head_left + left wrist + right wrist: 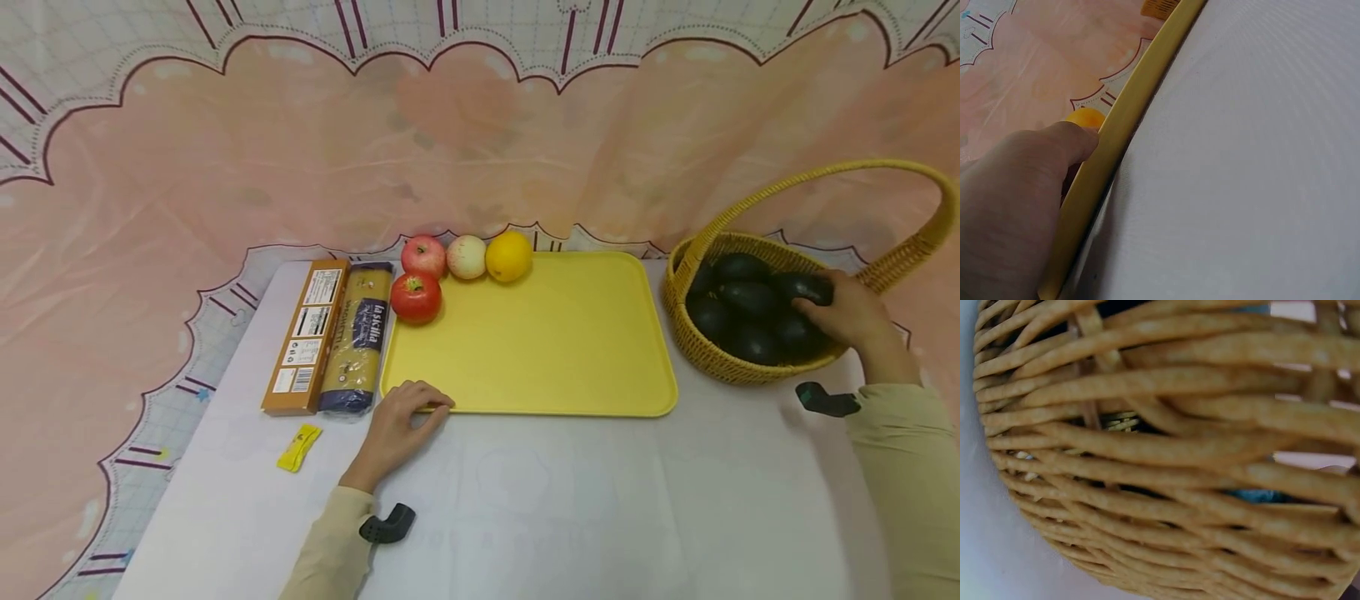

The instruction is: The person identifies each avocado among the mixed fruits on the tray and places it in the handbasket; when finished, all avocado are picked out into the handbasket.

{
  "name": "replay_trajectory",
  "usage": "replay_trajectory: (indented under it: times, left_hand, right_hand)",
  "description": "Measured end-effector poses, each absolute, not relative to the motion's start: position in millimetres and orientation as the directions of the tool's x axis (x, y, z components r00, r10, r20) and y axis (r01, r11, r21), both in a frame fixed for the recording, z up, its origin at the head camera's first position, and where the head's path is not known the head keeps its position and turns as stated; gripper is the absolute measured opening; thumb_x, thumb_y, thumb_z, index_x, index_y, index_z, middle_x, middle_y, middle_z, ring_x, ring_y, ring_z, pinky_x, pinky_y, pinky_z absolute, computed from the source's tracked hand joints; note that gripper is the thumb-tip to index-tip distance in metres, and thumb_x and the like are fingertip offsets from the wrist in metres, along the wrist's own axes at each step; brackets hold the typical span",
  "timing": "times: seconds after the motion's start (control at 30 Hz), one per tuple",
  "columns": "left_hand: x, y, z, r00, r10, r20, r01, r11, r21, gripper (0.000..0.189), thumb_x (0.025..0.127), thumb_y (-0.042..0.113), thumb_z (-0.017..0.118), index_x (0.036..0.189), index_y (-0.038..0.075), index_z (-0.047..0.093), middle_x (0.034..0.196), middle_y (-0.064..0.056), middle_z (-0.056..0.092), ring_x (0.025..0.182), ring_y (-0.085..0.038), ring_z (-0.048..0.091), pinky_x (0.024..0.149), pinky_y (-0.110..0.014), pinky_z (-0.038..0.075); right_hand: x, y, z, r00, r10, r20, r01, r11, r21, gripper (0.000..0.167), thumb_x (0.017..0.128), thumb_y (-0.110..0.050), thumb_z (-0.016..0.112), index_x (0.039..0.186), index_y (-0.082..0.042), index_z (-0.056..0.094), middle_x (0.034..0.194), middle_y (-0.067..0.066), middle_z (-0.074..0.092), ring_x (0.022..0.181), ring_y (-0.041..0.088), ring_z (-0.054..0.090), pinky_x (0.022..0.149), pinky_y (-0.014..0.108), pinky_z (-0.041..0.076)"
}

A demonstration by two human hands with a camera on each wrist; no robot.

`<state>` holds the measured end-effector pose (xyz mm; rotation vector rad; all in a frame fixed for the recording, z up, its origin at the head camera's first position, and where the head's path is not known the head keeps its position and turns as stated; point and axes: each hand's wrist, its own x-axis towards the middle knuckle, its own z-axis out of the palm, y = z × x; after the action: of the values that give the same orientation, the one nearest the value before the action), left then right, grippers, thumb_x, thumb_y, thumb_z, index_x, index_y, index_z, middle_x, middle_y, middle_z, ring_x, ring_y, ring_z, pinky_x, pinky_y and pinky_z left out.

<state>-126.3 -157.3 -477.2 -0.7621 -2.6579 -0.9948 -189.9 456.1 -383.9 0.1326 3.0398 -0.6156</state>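
My right hand [855, 312] reaches into the wicker basket [757, 375] and grips a dark avocado [802, 287], thumb on its near side. Several more dark avocados [750, 298] lie around it. Woven basket wall [1147, 444] fills the right wrist view and hides most of the grip. My left hand [397, 425] rests on the near left corner of the yellow tray [525, 358], fingers loosely bent. In the left wrist view the thumb [1066, 140] lies against the tray rim [1119, 128].
A red apple [416, 298], a pink apple [423, 256], a pale round fruit [467, 257] and an orange [509, 256] sit at the tray's far left. Left of it lie a pasta packet [356, 342], an orange-brown box [307, 337] and a yellow wrapped sweet [299, 447]. The basket's handle [817, 175] arches high.
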Motion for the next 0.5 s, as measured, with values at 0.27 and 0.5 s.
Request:
replay_trajectory:
  times: [0.27,0.5]
  left_hand:
    - [-124.8,-157.0,-479.4,-0.838,0.393,0.379,0.545,0.637,0.545,0.009,0.088,0.023,0.068,0.095,0.027,0.069,0.093,0.014,0.066,0.086,-0.004,0.054,0.075,-0.026,0.043]
    - [-127.8,-158.1,-480.6,-0.828,0.399,0.394,0.56,0.639,0.528,0.008,0.087,0.021,0.068,0.094,0.026,0.07,0.092,0.013,0.066,0.086,-0.006,0.056,0.075,-0.027,0.044]
  right_hand:
    - [-193.3,457.2,-382.5,-0.997,0.03,-0.078,0.056,0.93,-0.363,0.057,0.096,-0.028,0.045,0.129,0.017,0.03,0.114,0.045,0.041,0.103,0.059,0.04,0.089,0.069,0.03]
    - [-194.6,457.7,-386.6,-0.999,0.023,-0.043,0.037,0.932,-0.362,0.054,0.095,-0.024,0.047,0.127,0.017,0.033,0.11,0.045,0.044,0.099,0.06,0.043,0.087,0.068,0.032]
